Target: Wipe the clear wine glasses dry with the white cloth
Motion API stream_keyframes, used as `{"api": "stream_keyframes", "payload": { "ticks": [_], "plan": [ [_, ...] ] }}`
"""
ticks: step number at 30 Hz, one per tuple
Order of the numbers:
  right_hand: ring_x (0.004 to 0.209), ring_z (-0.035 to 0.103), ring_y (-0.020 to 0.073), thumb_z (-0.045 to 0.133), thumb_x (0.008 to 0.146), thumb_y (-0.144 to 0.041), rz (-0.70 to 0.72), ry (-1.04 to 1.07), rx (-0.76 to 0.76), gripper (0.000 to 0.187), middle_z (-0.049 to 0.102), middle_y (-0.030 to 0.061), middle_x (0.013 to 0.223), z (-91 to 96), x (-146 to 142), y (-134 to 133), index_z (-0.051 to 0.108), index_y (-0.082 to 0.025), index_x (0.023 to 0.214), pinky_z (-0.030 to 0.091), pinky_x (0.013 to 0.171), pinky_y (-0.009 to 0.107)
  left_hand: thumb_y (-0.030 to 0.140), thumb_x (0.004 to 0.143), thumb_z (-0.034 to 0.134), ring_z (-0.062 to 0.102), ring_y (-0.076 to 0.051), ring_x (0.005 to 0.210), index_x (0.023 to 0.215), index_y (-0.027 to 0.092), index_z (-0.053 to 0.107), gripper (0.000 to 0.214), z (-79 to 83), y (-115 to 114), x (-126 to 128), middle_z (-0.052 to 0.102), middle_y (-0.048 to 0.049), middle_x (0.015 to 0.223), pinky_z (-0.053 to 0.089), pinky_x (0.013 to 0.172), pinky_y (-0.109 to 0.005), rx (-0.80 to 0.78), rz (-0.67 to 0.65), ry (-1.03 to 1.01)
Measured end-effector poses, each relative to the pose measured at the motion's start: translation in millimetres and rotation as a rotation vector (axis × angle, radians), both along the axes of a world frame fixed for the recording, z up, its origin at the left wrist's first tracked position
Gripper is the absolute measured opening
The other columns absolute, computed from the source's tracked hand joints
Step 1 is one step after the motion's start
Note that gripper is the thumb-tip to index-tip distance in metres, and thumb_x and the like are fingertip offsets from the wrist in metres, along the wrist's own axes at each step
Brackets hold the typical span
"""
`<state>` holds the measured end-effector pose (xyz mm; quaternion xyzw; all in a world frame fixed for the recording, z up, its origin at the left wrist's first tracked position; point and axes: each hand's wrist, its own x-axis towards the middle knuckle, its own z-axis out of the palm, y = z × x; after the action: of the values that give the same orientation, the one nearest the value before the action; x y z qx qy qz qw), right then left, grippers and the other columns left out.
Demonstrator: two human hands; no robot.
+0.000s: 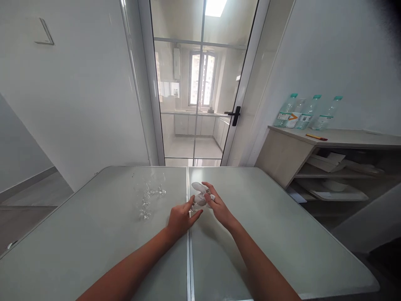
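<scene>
My left hand (181,217) is closed round the stem and base of a clear wine glass (196,203), holding it over the middle seam of the grey table (266,234). My right hand (216,205) grips a white cloth (200,193) that is pressed against and around the glass's bowl. Both hands meet just above the tabletop. To the left, several empty clear wine glasses (150,194) stand upright on the table, a hand's width from my left hand.
A glass door with a black handle (234,115) stands behind the table, with a kitchen beyond it. At the right a wooden shelf unit (316,154) carries several plastic water bottles (300,113) and a pencil-like stick (316,136). White walls close both sides.
</scene>
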<state>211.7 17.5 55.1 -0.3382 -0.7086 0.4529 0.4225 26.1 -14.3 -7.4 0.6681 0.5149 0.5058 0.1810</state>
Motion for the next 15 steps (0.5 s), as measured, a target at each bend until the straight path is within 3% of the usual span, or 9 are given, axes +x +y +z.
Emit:
{"api": "stream_keyframes", "payload": {
  "ticks": [2, 4, 6, 8, 11, 13, 15],
  "plan": [
    [0.090, 0.060, 0.0196, 0.042, 0.101, -0.054, 0.055, 0.006, 0.000, 0.054, 0.065, 0.0026, 0.110, 1.9, -3, -4, 0.037, -0.029, 0.148, 0.049, 0.086, 0.035, 0.049, 0.077, 0.076, 0.053, -0.013, 0.050, 0.117, 0.017, 0.073, 0.051, 5.6, 1, -2, 0.062, -0.0001, 0.060, 0.043, 0.055, -0.024, -0.090, -0.088, -0.109],
    [0.084, 0.061, 0.0190, 0.045, 0.100, -0.053, 0.104, -0.040, 0.029, 0.057, 0.066, 0.0013, 0.097, 4.7, -4, -7, 0.036, -0.029, 0.150, 0.049, 0.083, 0.034, 0.052, 0.080, 0.072, 0.048, -0.010, 0.044, 0.105, 0.014, 0.076, 0.045, 12.6, 4, -6, 0.061, 0.0004, 0.060, 0.038, 0.048, -0.023, -0.289, -0.283, -0.306],
    [0.075, 0.063, 0.0180, 0.045, 0.100, -0.053, 0.177, -0.089, 0.048, 0.056, 0.065, -0.0008, 0.085, 7.7, -3, -9, 0.037, -0.028, 0.150, 0.050, 0.079, 0.033, 0.056, 0.083, 0.067, 0.043, -0.007, 0.039, 0.089, 0.011, 0.075, 0.046, 17.7, 8, -12, 0.066, -0.0034, 0.065, 0.033, 0.042, -0.022, -0.523, -0.497, -0.468],
    [0.068, 0.062, 0.0168, 0.046, 0.100, -0.052, 0.231, -0.131, 0.079, 0.055, 0.064, -0.0022, 0.078, 9.8, -1, -11, 0.039, -0.027, 0.148, 0.050, 0.074, 0.031, 0.057, 0.085, 0.064, 0.042, -0.006, 0.037, 0.078, 0.009, 0.073, 0.049, 19.6, 12, -16, 0.070, -0.0079, 0.068, 0.029, 0.039, -0.021, -0.677, -0.622, -0.563],
    [0.073, 0.061, 0.0178, 0.054, 0.097, -0.049, 0.148, -0.236, 0.235, 0.050, 0.066, -0.0011, 0.079, 9.3, 3, -10, 0.047, -0.028, 0.142, 0.049, 0.081, 0.034, 0.056, 0.085, 0.064, 0.043, -0.005, 0.036, 0.079, 0.008, 0.072, 0.049, 17.3, 14, -17, 0.072, -0.0108, 0.073, 0.029, 0.038, -0.021, -0.693, -0.621, -0.577],
    [0.081, 0.060, 0.0193, 0.056, 0.096, -0.046, 0.035, -0.287, 0.348, 0.045, 0.069, 0.0016, 0.088, 6.2, 4, -7, 0.054, -0.028, 0.137, 0.046, 0.091, 0.038, 0.053, 0.082, 0.070, 0.046, -0.006, 0.039, 0.092, 0.008, 0.074, 0.046, 14.1, 13, -13, 0.072, -0.0092, 0.074, 0.033, 0.041, -0.021, -0.562, -0.515, -0.544],
    [0.083, 0.059, 0.0193, 0.054, 0.097, -0.044, -0.070, -0.251, 0.366, 0.039, 0.069, 0.0032, 0.095, 1.9, 4, -3, 0.057, -0.027, 0.131, 0.046, 0.091, 0.038, 0.049, 0.078, 0.077, 0.050, -0.008, 0.043, 0.108, 0.009, 0.073, 0.050, 10.9, 11, -7, 0.072, -0.0072, 0.074, 0.039, 0.045, -0.022, -0.424, -0.405, -0.532]
  ]
}}
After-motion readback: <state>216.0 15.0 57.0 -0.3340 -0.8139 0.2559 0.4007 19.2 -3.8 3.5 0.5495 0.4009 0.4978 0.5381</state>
